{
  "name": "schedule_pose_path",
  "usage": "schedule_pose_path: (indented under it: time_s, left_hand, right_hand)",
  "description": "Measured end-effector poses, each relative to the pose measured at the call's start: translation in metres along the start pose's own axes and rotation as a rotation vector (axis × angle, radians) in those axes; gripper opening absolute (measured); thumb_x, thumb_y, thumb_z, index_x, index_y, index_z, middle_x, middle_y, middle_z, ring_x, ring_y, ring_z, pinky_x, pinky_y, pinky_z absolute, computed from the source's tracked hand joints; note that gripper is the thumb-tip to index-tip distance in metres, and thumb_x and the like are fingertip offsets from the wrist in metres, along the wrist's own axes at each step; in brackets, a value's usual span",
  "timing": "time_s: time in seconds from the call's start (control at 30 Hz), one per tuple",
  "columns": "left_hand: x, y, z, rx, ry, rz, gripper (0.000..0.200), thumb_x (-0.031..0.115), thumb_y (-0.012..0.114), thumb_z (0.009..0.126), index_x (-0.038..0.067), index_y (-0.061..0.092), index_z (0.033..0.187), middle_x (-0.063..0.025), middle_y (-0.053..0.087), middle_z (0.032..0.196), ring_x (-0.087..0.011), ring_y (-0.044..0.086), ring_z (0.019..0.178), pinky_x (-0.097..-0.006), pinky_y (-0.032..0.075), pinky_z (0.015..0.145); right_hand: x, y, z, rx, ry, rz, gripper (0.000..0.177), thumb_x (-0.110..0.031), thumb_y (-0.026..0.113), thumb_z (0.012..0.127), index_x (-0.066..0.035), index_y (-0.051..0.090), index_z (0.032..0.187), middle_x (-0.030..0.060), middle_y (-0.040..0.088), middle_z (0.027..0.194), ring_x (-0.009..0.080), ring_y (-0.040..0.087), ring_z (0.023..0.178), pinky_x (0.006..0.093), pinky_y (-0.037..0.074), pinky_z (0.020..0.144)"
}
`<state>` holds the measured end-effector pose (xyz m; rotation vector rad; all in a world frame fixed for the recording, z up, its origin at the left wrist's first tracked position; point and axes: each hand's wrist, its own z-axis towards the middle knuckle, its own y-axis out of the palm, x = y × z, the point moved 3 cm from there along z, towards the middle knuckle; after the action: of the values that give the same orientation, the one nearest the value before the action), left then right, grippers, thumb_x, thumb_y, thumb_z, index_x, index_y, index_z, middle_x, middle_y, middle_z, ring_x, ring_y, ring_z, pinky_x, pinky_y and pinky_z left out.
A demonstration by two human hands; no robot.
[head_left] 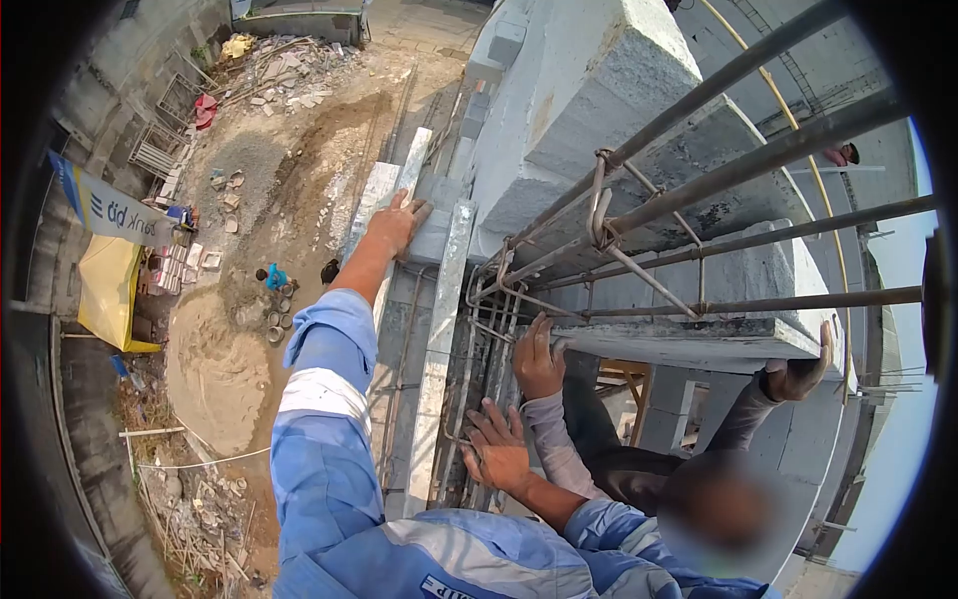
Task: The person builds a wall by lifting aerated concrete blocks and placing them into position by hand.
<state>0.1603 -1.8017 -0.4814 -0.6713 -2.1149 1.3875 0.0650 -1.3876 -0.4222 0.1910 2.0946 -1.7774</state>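
My left hand [397, 222] reaches out in a blue sleeve, fingers spread over the top of a pale plank [415, 155] beside a grey block [436, 205]. My right hand [499, 449] lies with fingers apart beside the thin steel bars of a rebar cage [479, 349]; what its palm rests on is hidden. Between my hands runs a long, cement-spattered plank [439, 344]. To the right, a co-worker's two hands, one hand [539, 359] near the cage and the other hand [798, 371] at the far end, touch a flat grey slab [689, 344].
Thick rebar rods [738, 195] slant out toward the upper right past a light block wall [569, 130]. Far below on the left lie a sand pile [215, 369], rubble [284, 75] and a yellow canopy [112, 290]. A person in blue [272, 277] is down there.
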Motion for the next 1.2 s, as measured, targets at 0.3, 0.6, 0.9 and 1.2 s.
schedule_pose_path:
  time_s: [0.3, 0.6, 0.9, 1.2]
  left_hand:
    - [-0.004, 0.021, 0.011, 0.061, -0.001, 0.026, 0.105, 0.004, 0.078, 0.069, 0.026, 0.024, 0.157, -0.0003, 0.027, 0.162, -0.0328, 0.020, 0.151, -0.0424, 0.047, 0.109]
    - [0.018, 0.055, -0.062, 0.446, -0.192, -0.194, 0.094, -0.004, 0.055, 0.079, 0.031, 0.021, 0.159, -0.0146, 0.007, 0.166, -0.0407, 0.021, 0.150, -0.0532, 0.030, 0.118]
    - [0.035, 0.057, -0.081, 0.246, -0.347, -0.043, 0.090, 0.005, 0.059, 0.084, 0.027, 0.016, 0.160, -0.0194, 0.007, 0.165, -0.0440, 0.030, 0.145, -0.0564, 0.034, 0.113]
    - [0.068, 0.080, -0.144, 0.646, -0.333, -0.368, 0.079, 0.023, 0.070, 0.086, 0.023, 0.032, 0.155, -0.0274, 0.020, 0.160, -0.0481, 0.029, 0.142, -0.0522, 0.033, 0.113]
  right_hand:
    - [0.003, 0.001, -0.002, 0.018, 0.006, 0.033, 0.031, -0.029, 0.064, 0.084, -0.005, 0.071, 0.102, 0.0118, 0.057, 0.135, 0.0331, 0.030, 0.146, 0.0600, 0.015, 0.118]
    - [0.003, 0.001, -0.005, 0.007, 0.033, 0.039, 0.030, -0.029, 0.064, 0.083, -0.005, 0.072, 0.098, 0.0106, 0.060, 0.132, 0.0320, 0.030, 0.147, 0.0590, 0.016, 0.119]
    - [0.004, -0.002, -0.003, 0.056, 0.000, 0.061, 0.029, -0.028, 0.066, 0.082, -0.004, 0.072, 0.096, 0.0105, 0.061, 0.129, 0.0326, 0.034, 0.145, 0.0599, 0.018, 0.119]
    - [0.007, 0.005, -0.005, 0.098, -0.008, 0.066, 0.029, -0.028, 0.067, 0.078, -0.006, 0.070, 0.097, 0.0087, 0.061, 0.126, 0.0304, 0.030, 0.146, 0.0585, 0.017, 0.120]
